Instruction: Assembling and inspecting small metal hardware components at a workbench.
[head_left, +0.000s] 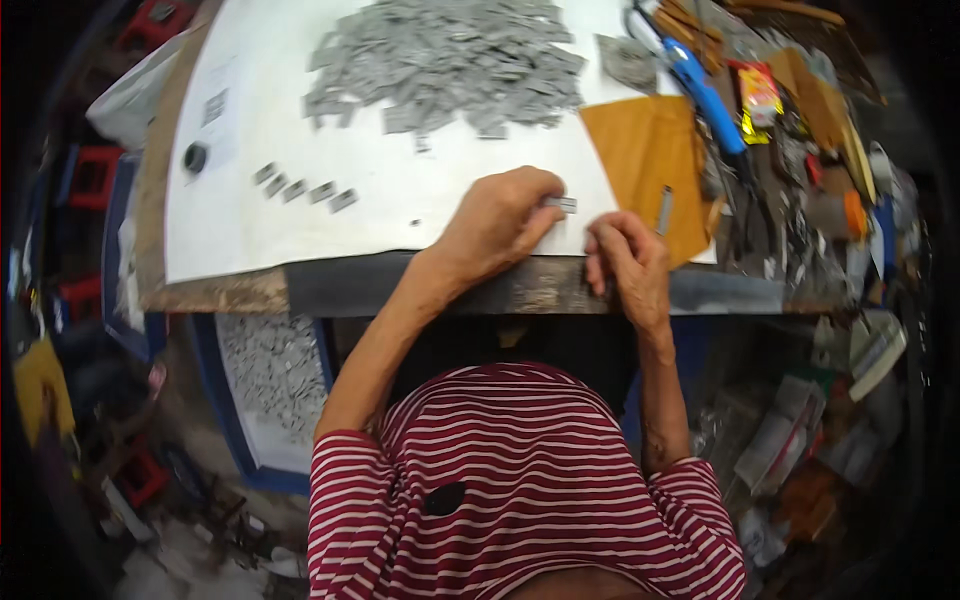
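Note:
My left hand (497, 224) rests on the white worktop (400, 200) and pinches a small grey metal piece (561, 204) between its fingertips. My right hand (628, 262) is curled at the front edge of the bench, just right of that piece; I cannot tell whether it holds anything. A narrow grey strip (665, 209) lies on an orange-brown paper sheet (650, 160) just beyond my right hand. A large heap of grey metal pieces (450, 65) covers the far part of the worktop. A short row of several such pieces (303, 187) lies to the left.
A blue-handled tool (705, 95) and a cluttered mass of tools and packets (800, 150) fill the bench's right side. A small black round thing (195, 157) sits at the left. Below the bench a blue-rimmed tray (272, 375) holds more grey pieces. Red stools (95, 175) stand at left.

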